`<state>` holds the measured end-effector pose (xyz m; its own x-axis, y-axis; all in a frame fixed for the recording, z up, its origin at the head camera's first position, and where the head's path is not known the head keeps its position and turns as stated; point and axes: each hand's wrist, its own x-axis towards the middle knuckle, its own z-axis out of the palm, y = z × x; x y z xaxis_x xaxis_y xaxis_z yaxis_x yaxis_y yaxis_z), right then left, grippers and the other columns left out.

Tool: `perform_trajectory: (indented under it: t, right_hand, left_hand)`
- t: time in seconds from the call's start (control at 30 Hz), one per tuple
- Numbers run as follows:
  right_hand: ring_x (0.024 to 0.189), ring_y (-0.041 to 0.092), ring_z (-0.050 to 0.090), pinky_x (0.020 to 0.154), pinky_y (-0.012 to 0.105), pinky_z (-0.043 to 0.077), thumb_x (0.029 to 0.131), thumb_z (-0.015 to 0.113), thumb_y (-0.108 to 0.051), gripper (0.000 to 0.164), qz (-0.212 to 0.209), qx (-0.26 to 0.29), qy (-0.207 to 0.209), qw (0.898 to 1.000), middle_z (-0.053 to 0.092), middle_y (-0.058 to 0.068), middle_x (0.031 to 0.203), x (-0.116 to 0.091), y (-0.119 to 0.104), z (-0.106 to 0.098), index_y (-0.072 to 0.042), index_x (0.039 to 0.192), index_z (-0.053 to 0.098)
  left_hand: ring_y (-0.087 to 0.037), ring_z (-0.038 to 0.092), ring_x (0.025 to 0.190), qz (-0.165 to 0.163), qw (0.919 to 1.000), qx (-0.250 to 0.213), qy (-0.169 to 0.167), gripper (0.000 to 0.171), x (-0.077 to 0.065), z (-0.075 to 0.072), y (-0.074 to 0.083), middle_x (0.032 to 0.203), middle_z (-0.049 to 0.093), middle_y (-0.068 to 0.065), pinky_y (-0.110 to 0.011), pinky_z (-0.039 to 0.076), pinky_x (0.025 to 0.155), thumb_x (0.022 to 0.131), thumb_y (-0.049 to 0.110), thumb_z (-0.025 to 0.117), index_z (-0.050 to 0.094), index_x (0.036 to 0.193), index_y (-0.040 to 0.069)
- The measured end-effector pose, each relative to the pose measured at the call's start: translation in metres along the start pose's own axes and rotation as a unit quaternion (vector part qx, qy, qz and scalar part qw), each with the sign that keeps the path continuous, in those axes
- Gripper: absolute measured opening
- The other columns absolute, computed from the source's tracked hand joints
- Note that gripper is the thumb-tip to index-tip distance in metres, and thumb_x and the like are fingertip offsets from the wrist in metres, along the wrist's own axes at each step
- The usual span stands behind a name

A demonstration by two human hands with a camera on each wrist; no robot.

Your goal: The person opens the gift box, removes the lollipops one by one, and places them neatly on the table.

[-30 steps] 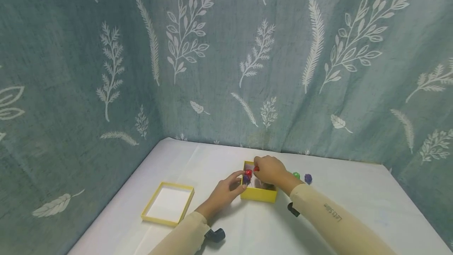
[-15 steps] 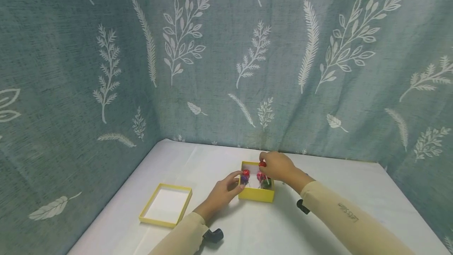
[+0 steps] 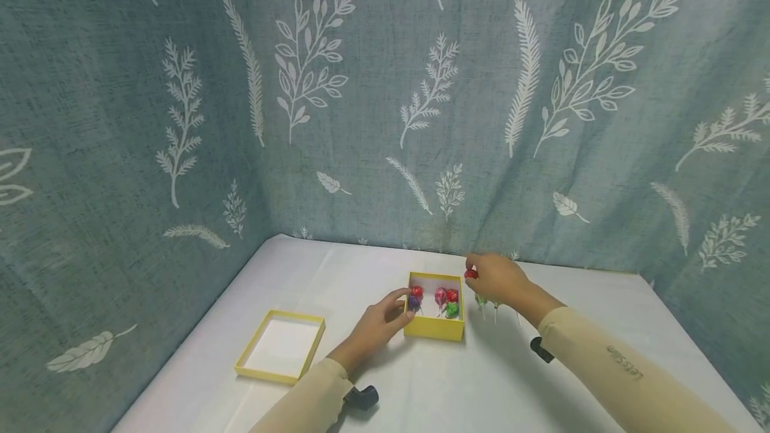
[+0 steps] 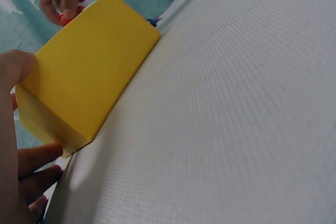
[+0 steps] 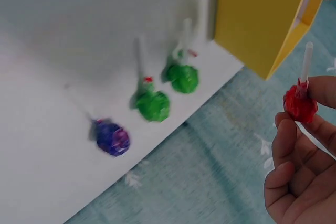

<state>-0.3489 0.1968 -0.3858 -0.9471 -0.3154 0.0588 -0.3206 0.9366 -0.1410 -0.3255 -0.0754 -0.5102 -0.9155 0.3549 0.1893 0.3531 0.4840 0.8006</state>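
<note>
My left hand (image 3: 375, 326) holds the left side of an open yellow box (image 3: 433, 329), its thumb and fingers around the near left corner in the left wrist view. Inside, a red lollipop (image 3: 417, 291) and a purple lollipop (image 3: 414, 303) lie at the left. A pink lollipop (image 3: 441, 295), another red lollipop (image 3: 452, 295) and a green lollipop (image 3: 452, 310) lie at the right. Just beyond the box's right side, my right hand (image 3: 499, 279) pinches a wrapped red lollipop (image 5: 300, 103) between thumb and fingers, raised off the table, its white stick pointing up in the right wrist view.
On the white table, right of the box, lie two green lollipops (image 5: 153, 106) (image 5: 184, 78) and a purple lollipop (image 5: 113, 139). A shallow yellow-rimmed lid (image 3: 265, 375) rests at the left, its white inside facing up. A patterned curtain (image 3: 361, 119) stands behind the table.
My right hand has moved right, from over the box to beyond its right side, with the red lollipop in its pinch. The left hand stays at the box's left side.
</note>
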Motion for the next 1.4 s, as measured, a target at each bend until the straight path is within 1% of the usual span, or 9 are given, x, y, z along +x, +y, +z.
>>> perform_trajectory:
  t: [0.23,0.37,0.47,0.6,0.7,0.83,1.03,1.17,1.4]
  right_hand:
    - [0.072,0.015,0.057,0.063,0.039,0.051,0.091,0.065,-0.027,0.023,0.008,-0.001,0.009,1.000,0.063,-0.002,0.084,-0.010,0.020,0.000,-0.010,0.106,0.066]
    - [0.070,0.015,0.057,0.062,0.038,0.051,0.091,0.065,-0.024,0.023,0.012,0.011,0.014,1.000,0.064,-0.001,0.082,-0.015,0.031,0.000,-0.008,0.107,0.066]
    - [0.070,0.015,0.058,0.063,0.039,0.051,0.090,0.066,-0.022,0.021,0.005,0.017,0.027,0.999,0.064,-0.001,0.081,-0.020,0.041,0.001,-0.006,0.105,0.066]
    - [0.072,0.016,0.059,0.067,0.043,0.052,0.089,0.066,-0.019,0.020,-0.003,0.021,0.041,0.999,0.064,-0.001,0.080,-0.026,0.052,0.003,-0.005,0.103,0.067]
    - [0.073,0.017,0.060,0.070,0.044,0.052,0.089,0.066,-0.019,0.020,-0.002,0.025,0.044,0.999,0.064,-0.001,0.079,-0.030,0.060,0.007,-0.005,0.102,0.066]
    - [0.075,0.019,0.062,0.071,0.046,0.051,0.088,0.066,-0.019,0.020,0.009,0.035,0.043,0.998,0.066,0.000,0.081,-0.035,0.071,0.012,-0.005,0.102,0.066]
    - [0.080,0.027,0.065,0.071,0.049,0.051,0.087,0.067,-0.019,0.022,0.034,0.044,0.042,0.998,0.068,0.006,0.085,-0.042,0.088,0.017,-0.004,0.103,0.066]
    - [0.078,0.028,0.064,0.070,0.049,0.050,0.087,0.067,-0.018,0.022,0.041,0.047,0.041,0.997,0.068,0.007,0.084,-0.046,0.097,0.020,-0.002,0.102,0.066]
    - [0.081,0.030,0.064,0.073,0.051,0.050,0.088,0.066,-0.018,0.021,0.070,0.045,0.027,0.996,0.067,0.008,0.086,-0.048,0.110,0.025,-0.002,0.102,0.065]
  left_hand:
    - [-0.034,0.049,0.127,0.008,1.0000,0.001,-0.002,0.053,-0.001,-0.003,0.000,0.134,0.058,-0.013,-0.061,0.034,0.103,0.097,0.044,0.056,0.043,0.146,0.030]
    - [-0.034,0.048,0.128,0.007,1.0000,0.002,-0.003,0.054,0.000,-0.004,0.000,0.135,0.057,-0.014,-0.061,0.034,0.103,0.097,0.046,0.055,0.042,0.146,0.029]
    - [-0.033,0.049,0.128,0.001,1.0000,0.002,-0.003,0.056,0.001,-0.004,0.000,0.136,0.056,-0.013,-0.060,0.034,0.103,0.096,0.049,0.055,0.042,0.147,0.029]
    - [-0.033,0.050,0.127,0.005,1.0000,-0.002,-0.003,0.056,0.002,-0.004,-0.001,0.135,0.057,-0.013,-0.060,0.035,0.103,0.096,0.048,0.056,0.042,0.147,0.029]
    - [-0.033,0.050,0.127,0.009,0.9999,-0.008,-0.003,0.055,0.001,-0.004,-0.002,0.135,0.056,-0.014,-0.060,0.035,0.102,0.096,0.047,0.056,0.043,0.146,0.028]
    - [-0.032,0.051,0.126,0.006,0.9999,-0.013,-0.002,0.054,-0.001,-0.004,-0.002,0.136,0.056,-0.013,-0.060,0.036,0.102,0.096,0.046,0.057,0.043,0.146,0.030]
    - [-0.034,0.049,0.127,0.002,0.9999,-0.009,-0.005,0.053,-0.001,-0.003,-0.003,0.135,0.057,-0.013,-0.061,0.035,0.102,0.097,0.044,0.056,0.042,0.146,0.030]
    - [-0.033,0.050,0.127,0.005,0.9999,-0.015,-0.006,0.053,-0.001,-0.003,-0.003,0.136,0.056,-0.013,-0.061,0.035,0.102,0.097,0.043,0.057,0.042,0.147,0.030]
    - [-0.033,0.050,0.127,0.009,0.9997,-0.021,-0.005,0.053,0.001,-0.002,-0.002,0.135,0.057,-0.014,-0.060,0.035,0.103,0.097,0.042,0.057,0.042,0.146,0.028]
